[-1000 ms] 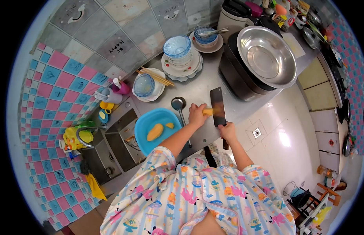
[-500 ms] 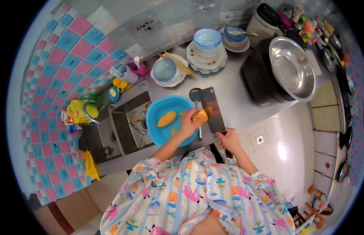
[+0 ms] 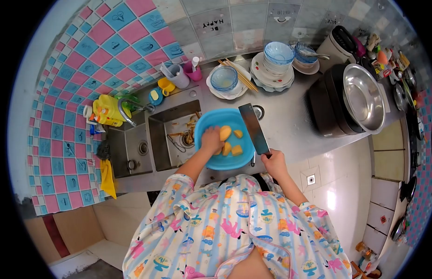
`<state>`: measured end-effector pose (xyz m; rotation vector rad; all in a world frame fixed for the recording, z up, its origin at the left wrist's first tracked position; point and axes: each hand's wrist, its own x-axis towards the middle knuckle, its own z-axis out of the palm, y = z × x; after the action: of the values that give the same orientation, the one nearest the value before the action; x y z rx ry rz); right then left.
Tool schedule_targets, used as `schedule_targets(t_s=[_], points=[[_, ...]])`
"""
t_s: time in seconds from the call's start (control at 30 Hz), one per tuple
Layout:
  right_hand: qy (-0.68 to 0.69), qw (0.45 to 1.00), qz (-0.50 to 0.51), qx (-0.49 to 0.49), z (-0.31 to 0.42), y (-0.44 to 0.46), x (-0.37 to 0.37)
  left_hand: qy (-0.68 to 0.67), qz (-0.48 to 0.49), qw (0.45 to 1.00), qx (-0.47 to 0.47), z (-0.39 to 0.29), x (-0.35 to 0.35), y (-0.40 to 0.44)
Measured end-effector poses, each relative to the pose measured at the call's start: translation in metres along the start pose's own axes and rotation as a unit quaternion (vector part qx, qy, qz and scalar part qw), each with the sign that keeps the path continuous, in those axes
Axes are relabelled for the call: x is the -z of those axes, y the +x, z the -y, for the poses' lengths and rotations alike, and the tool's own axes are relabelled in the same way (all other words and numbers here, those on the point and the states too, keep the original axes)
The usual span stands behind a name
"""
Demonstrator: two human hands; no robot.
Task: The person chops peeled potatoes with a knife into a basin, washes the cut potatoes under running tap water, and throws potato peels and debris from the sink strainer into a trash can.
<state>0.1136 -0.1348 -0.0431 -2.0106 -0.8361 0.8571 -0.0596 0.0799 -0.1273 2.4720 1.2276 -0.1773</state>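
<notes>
My left hand (image 3: pixel 210 139) reaches down inside a light blue plastic basin (image 3: pixel 203 160), its fingers curled against the side of a peeled yellow potato (image 3: pixel 225 133). Several cut potato chunks (image 3: pixel 237 150) lie on the basin floor around it. To the right, my right hand (image 3: pixel 274 162) grips the dark handle of a cleaver (image 3: pixel 255 129). The broad blade points up and away from me, over the basin's right rim. A dark ladle (image 3: pixel 258 112) lies behind the blade, mostly hidden.
Left of the basin is a double steel sink (image 3: pixel 150 139) with scraps in the nearer bowl and a tap (image 3: pixel 127 109). Stacked plates and bowls (image 3: pixel 274 69) stand at the back. A steel bowl (image 3: pixel 363 97) tops a dark appliance (image 3: pixel 330 100) on the right.
My left hand has moved left and down from the cleaver into the basin, against the potato there. More cut chunks lie in the basin. The cleaver has shifted over the rim. The view has swung.
</notes>
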Motion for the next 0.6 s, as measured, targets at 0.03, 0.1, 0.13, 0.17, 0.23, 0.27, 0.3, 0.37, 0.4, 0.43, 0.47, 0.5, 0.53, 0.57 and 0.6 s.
schedule_targets(t_s=[0.03, 0.1, 0.13, 0.17, 0.23, 0.27, 0.3, 0.37, 0.4, 0.43, 0.47, 0.5, 0.53, 0.57, 0.6], points=[[-0.022, 1.000, -0.007, 0.022, -0.001, 0.000, -0.002, -0.021, 0.031, 0.999, 0.023, -0.010, 0.014, -0.003], [-0.047, 0.999, -0.008, 0.017, 0.009, -0.003, -0.003, -0.077, 0.027, 0.996, 0.043, -0.018, 0.023, -0.004], [-0.059, 0.998, -0.008, 0.013, 0.016, -0.005, -0.003, -0.103, 0.025, 0.993, 0.052, -0.021, 0.029, -0.006], [-0.055, 0.998, -0.020, 0.036, 0.021, -0.006, -0.004, -0.132, 0.029, 0.989, 0.053, -0.024, 0.034, -0.008], [-0.048, 0.995, -0.043, 0.078, 0.027, -0.010, -0.008, -0.188, 0.039, 0.980, 0.054, -0.033, 0.051, -0.020], [-0.057, 0.991, -0.046, 0.113, 0.028, -0.011, -0.011, -0.208, 0.025, 0.977, 0.045, -0.034, 0.051, -0.024], [-0.066, 0.986, -0.049, 0.148, 0.029, -0.011, -0.013, -0.229, 0.011, 0.973, 0.037, -0.035, 0.051, -0.029], [-0.095, 0.974, -0.044, 0.202, 0.034, -0.012, -0.016, -0.272, 0.000, 0.962, 0.015, -0.035, 0.051, -0.036], [-0.115, 0.968, -0.036, 0.221, 0.040, -0.012, -0.015, -0.294, 0.003, 0.956, 0.002, -0.035, 0.051, -0.038], [-0.134, 0.961, -0.027, 0.239, 0.044, -0.012, -0.015, -0.317, 0.006, 0.948, -0.012, -0.034, 0.051, -0.040], [-0.145, 0.959, -0.024, 0.244, 0.043, -0.011, -0.018, -0.324, 0.006, 0.946, -0.030, -0.031, 0.047, -0.040], [-0.155, 0.956, -0.021, 0.249, 0.041, -0.010, -0.020, -0.331, 0.006, 0.942, -0.048, -0.030, 0.044, -0.040], [-0.166, 0.953, -0.018, 0.254, 0.041, -0.009, -0.022, -0.338, 0.007, 0.939, -0.066, -0.028, 0.043, -0.040], [-0.165, 0.950, -0.019, 0.262, 0.041, -0.009, -0.023, -0.344, -0.004, 0.935, -0.086, -0.026, 0.041, -0.041], [-0.165, 0.948, -0.021, 0.270, 0.042, -0.008, -0.022, -0.350, -0.014, 0.931, -0.106, -0.031, 0.053, -0.045]])
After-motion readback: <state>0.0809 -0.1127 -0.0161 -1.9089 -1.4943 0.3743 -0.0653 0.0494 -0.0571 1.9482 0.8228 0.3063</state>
